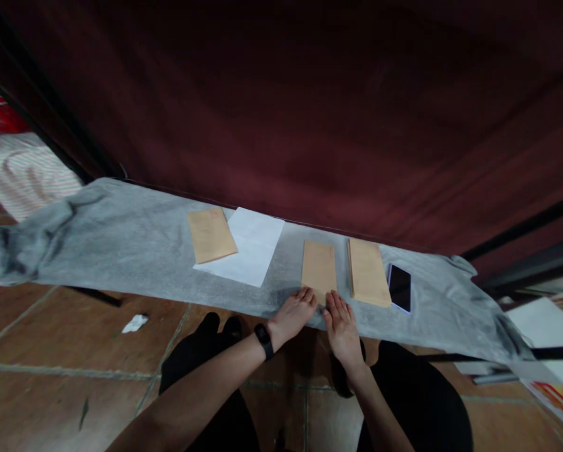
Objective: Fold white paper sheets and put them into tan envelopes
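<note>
A brown paper envelope [318,267] lies upright before me on the grey cloth, its near end under my fingers. My left hand [294,316], with a black band on the wrist, rests its fingertips on the lower left corner. On the lower right corner lies my right hand [341,325], fingers stretched out and flat. Neither hand grips anything that I can see. Just right of this envelope is a stack of similar brown envelopes [368,273]. To the left, another brown envelope [211,235] partly covers a white sheet of paper [255,245].
A phone [399,287] lies right of the stack. Grey cloth [121,232] covers the narrow bench, with a dark red curtain [281,125] along its far edge. A crumpled white tissue [135,323] is on the tiled floor. Striped fabric [27,172] hangs at far left.
</note>
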Motion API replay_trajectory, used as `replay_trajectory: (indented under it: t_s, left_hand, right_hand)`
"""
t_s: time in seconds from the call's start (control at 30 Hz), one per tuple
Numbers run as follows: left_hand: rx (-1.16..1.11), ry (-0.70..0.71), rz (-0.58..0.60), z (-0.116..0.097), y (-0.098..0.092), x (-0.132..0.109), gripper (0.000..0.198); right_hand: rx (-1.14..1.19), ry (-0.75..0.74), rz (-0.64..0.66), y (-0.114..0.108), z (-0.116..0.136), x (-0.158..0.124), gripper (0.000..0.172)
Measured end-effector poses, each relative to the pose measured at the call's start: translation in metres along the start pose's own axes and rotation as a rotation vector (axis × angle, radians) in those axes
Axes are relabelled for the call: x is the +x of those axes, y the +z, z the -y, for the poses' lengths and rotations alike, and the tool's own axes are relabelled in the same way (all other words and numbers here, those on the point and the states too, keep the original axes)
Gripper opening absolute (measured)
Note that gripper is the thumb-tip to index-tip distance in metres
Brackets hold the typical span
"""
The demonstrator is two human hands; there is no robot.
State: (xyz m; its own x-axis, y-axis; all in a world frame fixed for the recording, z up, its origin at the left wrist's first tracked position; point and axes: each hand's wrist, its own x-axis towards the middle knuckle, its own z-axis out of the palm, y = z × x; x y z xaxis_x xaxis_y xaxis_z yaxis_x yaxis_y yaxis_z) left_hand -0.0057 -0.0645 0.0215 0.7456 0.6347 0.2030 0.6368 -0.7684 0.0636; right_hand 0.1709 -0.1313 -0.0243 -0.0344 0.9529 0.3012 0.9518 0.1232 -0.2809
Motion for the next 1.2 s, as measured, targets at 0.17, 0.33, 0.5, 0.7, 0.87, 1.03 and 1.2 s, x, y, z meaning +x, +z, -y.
replay_trajectory:
  t_s: [0.17,0.33,0.5,0.7,0.87,1.03,1.2]
  left_hand:
    - [0.032,-0.004,0.016,-0.003,-0.002,0.001,0.030]
    - [0.102,-0.040,0.011,-0.012,-0.003,0.002,0.030]
    - [0.084,-0.064,0.040,-0.011,-0.002,0.004,0.024]
    - [0.072,-0.061,0.077,-0.009,-0.004,0.003,0.026]
    - [0.028,-0.062,0.056,-0.003,-0.003,0.001,0.029]
    - [0.011,-0.064,0.004,0.005,0.004,0.001,0.037]
    - [0.006,-0.115,-0.013,0.007,-0.007,0.003,0.032]
  right_hand:
    - [-0.063,-0.010,-0.028,0.006,-0.002,-0.001,0.059]
    - [-0.072,-0.023,-0.069,0.013,-0.004,-0.003,0.058]
    - [-0.091,-0.041,-0.062,0.012,-0.006,-0.004,0.058]
    - [-0.074,-0.011,-0.050,0.009,-0.005,-0.004,0.056]
    - [-0.008,0.096,-0.120,0.008,-0.005,-0.014,0.054]
    - [0.277,0.236,-0.206,-0.001,-0.001,-0.014,0.043]
    - [0.841,0.676,-0.294,-0.017,0.015,0.000,0.034]
